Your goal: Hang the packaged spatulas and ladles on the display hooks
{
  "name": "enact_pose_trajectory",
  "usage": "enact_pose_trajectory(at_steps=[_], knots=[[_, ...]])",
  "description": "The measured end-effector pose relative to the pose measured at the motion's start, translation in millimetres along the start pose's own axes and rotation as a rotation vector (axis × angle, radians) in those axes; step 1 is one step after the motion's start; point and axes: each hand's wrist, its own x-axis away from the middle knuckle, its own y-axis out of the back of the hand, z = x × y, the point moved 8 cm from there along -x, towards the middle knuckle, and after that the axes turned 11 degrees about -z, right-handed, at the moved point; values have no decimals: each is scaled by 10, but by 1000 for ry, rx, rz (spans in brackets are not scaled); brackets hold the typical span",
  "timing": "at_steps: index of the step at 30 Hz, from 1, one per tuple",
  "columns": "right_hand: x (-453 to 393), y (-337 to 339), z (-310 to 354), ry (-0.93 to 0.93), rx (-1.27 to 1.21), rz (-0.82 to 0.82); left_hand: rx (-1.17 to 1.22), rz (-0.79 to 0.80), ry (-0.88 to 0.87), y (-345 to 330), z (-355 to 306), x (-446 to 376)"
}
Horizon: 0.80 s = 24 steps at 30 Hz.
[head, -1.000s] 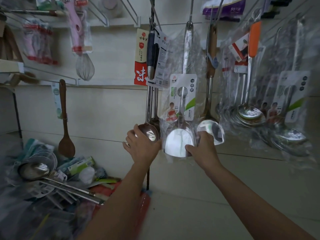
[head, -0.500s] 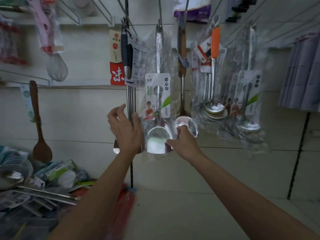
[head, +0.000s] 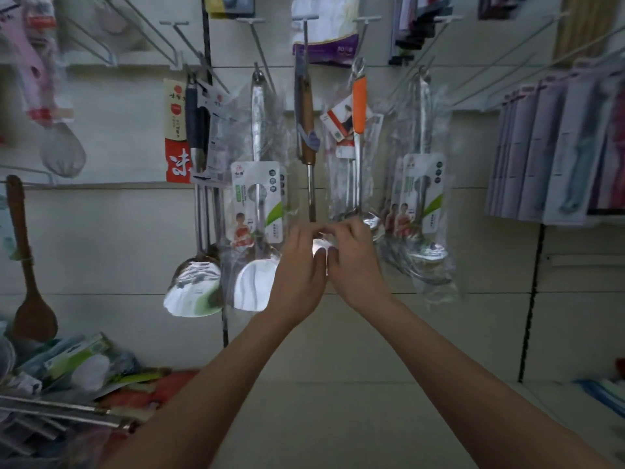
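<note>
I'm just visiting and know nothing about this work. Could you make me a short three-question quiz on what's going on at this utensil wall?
1. True or false: both hands are on the orange-handled ladle.
2. Which utensil hangs furthest to the left? A) the wooden spoon B) the wood-handled utensil C) the packaged steel spatula
3. Fill in: the utensils not yet hung lie in a pile at the lower ____ of the view.

Key
1. False. The left hand and the right hand meet at the shiny head of the wood-handled utensil, next hook over.
2. A
3. left
</note>
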Motion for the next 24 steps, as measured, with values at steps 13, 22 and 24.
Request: enact_pose_trajectory(at_steps=[13,22,24], knots=[[-17,284,-366,39,322,219,-344,236,-131,-411,-321,0],[110,437,-245,177,97,25,-188,265,-22,-184,-407,226],[141,463,-252,173,80,33,-218,242,40,-108,-344,203]])
